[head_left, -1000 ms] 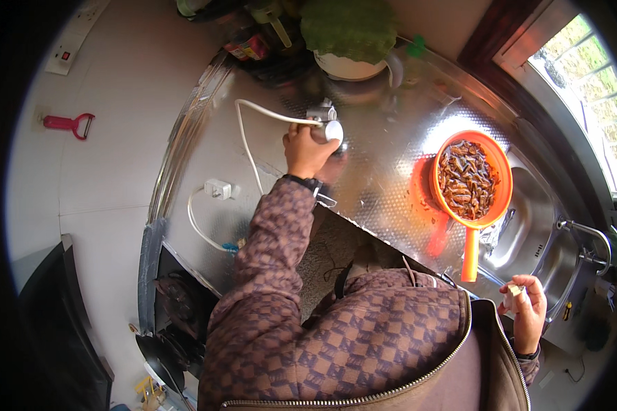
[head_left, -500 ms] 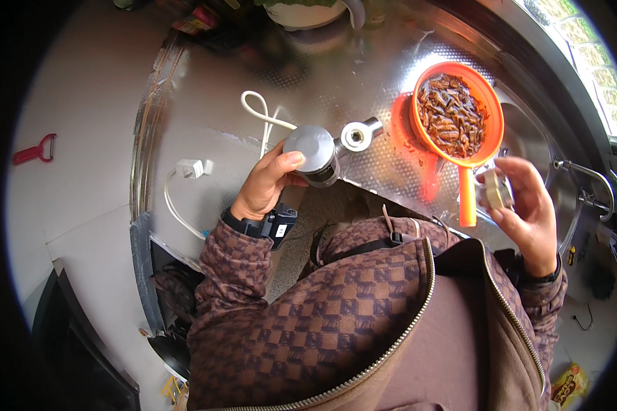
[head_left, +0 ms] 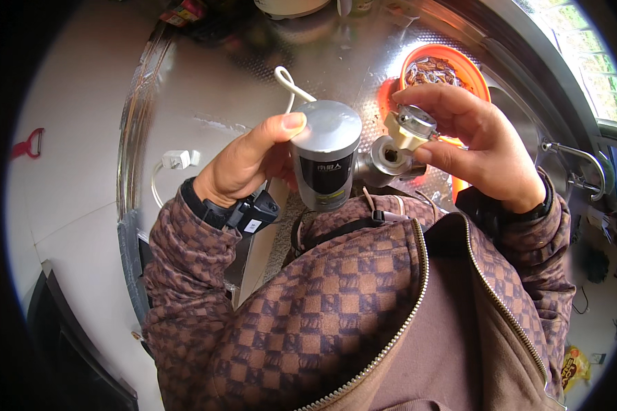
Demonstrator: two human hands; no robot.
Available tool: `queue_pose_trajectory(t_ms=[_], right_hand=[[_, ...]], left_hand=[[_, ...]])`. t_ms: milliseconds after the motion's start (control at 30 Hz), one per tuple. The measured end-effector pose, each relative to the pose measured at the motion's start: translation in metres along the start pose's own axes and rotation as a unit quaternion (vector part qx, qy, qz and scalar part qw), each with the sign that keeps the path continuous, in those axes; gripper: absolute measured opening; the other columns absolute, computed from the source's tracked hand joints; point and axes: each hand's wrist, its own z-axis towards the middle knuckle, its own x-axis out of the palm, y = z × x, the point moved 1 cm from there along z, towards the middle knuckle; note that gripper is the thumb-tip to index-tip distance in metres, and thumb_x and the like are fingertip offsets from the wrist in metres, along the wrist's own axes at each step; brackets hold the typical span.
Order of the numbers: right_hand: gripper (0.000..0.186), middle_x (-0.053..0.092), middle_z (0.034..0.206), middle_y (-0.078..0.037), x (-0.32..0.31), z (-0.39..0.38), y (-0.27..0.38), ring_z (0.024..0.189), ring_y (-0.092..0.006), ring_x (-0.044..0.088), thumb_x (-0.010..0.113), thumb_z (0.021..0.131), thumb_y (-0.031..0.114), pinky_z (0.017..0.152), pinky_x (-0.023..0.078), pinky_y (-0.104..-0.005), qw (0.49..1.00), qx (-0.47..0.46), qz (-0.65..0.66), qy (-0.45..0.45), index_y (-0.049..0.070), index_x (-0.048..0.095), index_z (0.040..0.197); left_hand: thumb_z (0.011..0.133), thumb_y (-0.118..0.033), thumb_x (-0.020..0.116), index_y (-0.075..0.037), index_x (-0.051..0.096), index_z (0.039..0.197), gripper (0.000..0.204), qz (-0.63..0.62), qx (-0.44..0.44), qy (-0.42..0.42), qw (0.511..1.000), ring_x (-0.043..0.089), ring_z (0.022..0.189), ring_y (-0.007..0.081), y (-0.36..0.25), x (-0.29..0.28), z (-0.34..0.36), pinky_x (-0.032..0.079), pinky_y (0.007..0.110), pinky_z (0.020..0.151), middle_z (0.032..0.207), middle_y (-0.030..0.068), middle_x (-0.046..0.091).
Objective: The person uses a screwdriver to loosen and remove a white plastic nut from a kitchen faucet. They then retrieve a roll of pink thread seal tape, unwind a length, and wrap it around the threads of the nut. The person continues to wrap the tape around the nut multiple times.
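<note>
My left hand (head_left: pixel 250 154) grips a cylindrical electric appliance, which looks like a small grinder (head_left: pixel 327 161), with its thumb on the silver top; the fingers behind it are partly hidden. A metal barrel (head_left: pixel 389 156) with a round opening juts from the appliance's right side. Between the thumb and fingers of my right hand (head_left: pixel 476 137) is a cream and metal fitting (head_left: pixel 413 128), held just above that opening. Behind the right hand stands an orange handled strainer (head_left: pixel 474 66), holding dark brown wet strips; hand and fitting cover part of it.
A white cord (head_left: pixel 286 81) loops behind the appliance, and a white plug (head_left: pixel 176 159) lies on the steel counter (head_left: pixel 219 82) at left. To the right are a sink faucet (head_left: pixel 583 154) and a window. A red peeler (head_left: pixel 29 145) is at far left.
The appliance has come closer and turned, so its barrel opening faces up towards me. My right hand has moved left with the fitting, from beside the strainer handle to over the opening.
</note>
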Motion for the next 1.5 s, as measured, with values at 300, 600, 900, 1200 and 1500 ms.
queue_pose_trajectory(t_ms=[300, 600, 900, 1200, 1500], right_hand=[[0.041, 0.06, 0.094, -0.006, 0.002, 0.007, 0.016, 0.083, -0.0118, 0.057, 0.068, 0.077, 0.003, 0.076, 0.048, -0.0267, 0.974, -0.067, -0.216, 0.014, 0.0, 0.056, 0.116], [0.041, 0.061, 0.106, -0.008, -0.013, 0.013, 0.027, 0.1, -0.0161, 0.058, 0.064, 0.077, -0.002, 0.087, 0.046, -0.0298, 0.92, -0.217, -0.314, 0.088, 0.003, 0.055, 0.118], [0.039, 0.06, 0.109, -0.007, -0.015, -0.005, 0.0, 0.1, -0.012, 0.057, 0.065, 0.084, 0.009, 0.089, 0.046, -0.027, 0.979, -0.171, 0.034, -0.106, 0.0, 0.051, 0.12], [0.05, 0.065, 0.094, -0.012, 0.022, -0.023, -0.113, 0.086, -0.0192, 0.062, 0.074, 0.075, 0.015, 0.079, 0.05, -0.0315, 0.972, 0.128, -0.151, -0.125, 0.003, 0.052, 0.118], [0.033, 0.059, 0.089, -0.018, 0.041, 0.009, -0.191, 0.084, -0.0362, 0.061, 0.062, 0.072, 0.012, 0.071, 0.05, -0.0447, 0.856, 0.017, -0.471, -0.211, 0.004, 0.05, 0.102]], left_hand=[[0.091, -0.052, 0.039, -0.004, 0.049, 0.126, 0.06, 0.029, -0.015, 0.041, 0.999, 0.064, 0.096, 0.0254, -0.026, 0.006, 0.005, 0.056, 0.045, 0.071, 0.109, 0.0135, 0.062], [0.085, -0.061, 0.041, -0.011, 0.053, 0.123, 0.063, 0.07, -0.025, 0.006, 0.997, 0.056, 0.075, 0.016, -0.041, 0.019, 0.005, 0.045, 0.029, 0.061, 0.099, 0.0065, 0.06], [0.084, -0.06, 0.045, -0.011, 0.054, 0.122, 0.062, 0.05, 0.049, -0.048, 0.996, 0.064, 0.078, 0.0172, -0.029, 0.004, 0.005, 0.052, 0.031, 0.061, 0.099, 0.0068, 0.063], [0.081, -0.047, 0.056, -0.008, 0.054, 0.121, 0.057, 0.082, 0.168, -0.243, 0.952, 0.055, 0.087, 0.0101, 0.065, -0.068, 0.058, 0.045, 0.022, 0.067, 0.104, 0.003, 0.06], [0.084, -0.032, 0.061, -0.004, 0.051, 0.119, 0.047, 0.084, 0.237, -0.209, 0.945, 0.048, 0.095, 0.0105, 0.112, -0.086, 0.102, 0.04, 0.023, 0.085, 0.105, 0.0018, 0.053]])
